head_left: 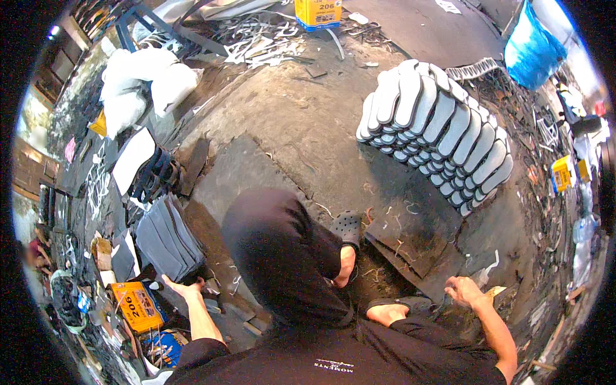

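At the lower left my left hand [184, 288] reaches to the near end of a stack of dark grey sheets [168, 234]. Its fingers are spread, with the tips at the edge of the stack; whether they press on it is hard to see. On the right my right hand [463, 290] hovers low over the floor beside my foot, fingers curled in. What those fingers hold, if anything, is too small to make out. Ahead on the right stands a big pile of white-topped, sole-shaped pieces [443, 119] with dark edges, laid in neat rows.
White sacks [151, 83] and a white sheet [134, 160] on dark pieces lie at left. A yellow tin [138, 307] sits beside my left hand; another yellow tin [319, 14] stands far ahead near white scrap strips [266, 48]. A blue bag [534, 51] hangs at far right.
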Demonstrator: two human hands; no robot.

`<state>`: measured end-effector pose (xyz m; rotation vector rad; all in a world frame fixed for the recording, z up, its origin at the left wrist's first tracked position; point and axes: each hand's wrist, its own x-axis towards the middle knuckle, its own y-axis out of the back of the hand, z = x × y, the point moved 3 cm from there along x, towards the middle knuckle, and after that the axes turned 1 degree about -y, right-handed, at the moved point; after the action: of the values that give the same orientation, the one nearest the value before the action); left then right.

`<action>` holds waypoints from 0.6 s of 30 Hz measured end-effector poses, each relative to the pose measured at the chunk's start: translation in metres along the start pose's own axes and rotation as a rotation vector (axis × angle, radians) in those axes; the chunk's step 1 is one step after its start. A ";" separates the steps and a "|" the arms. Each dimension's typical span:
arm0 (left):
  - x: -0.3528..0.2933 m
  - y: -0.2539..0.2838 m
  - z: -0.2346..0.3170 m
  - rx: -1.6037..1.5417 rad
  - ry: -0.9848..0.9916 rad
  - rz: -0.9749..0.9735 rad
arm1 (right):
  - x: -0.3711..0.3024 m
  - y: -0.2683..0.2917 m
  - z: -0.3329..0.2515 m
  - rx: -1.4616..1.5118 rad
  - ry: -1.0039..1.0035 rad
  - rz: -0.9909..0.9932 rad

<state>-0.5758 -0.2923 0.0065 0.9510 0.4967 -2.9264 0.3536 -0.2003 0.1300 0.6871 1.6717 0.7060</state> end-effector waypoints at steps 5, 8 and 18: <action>0.039 0.022 0.024 -0.028 0.011 -0.071 | 0.009 -0.013 0.011 0.030 -0.020 -0.039; 0.042 0.023 0.004 -0.117 0.131 -0.039 | 0.002 -0.002 0.005 -0.050 -0.053 -0.082; 0.013 -0.003 0.005 -0.074 0.120 -0.037 | 0.032 0.005 0.012 -0.037 0.065 -0.087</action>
<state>-0.5892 -0.2896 0.0037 1.1247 0.6298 -2.8721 0.3598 -0.1719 0.1121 0.5669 1.7334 0.7019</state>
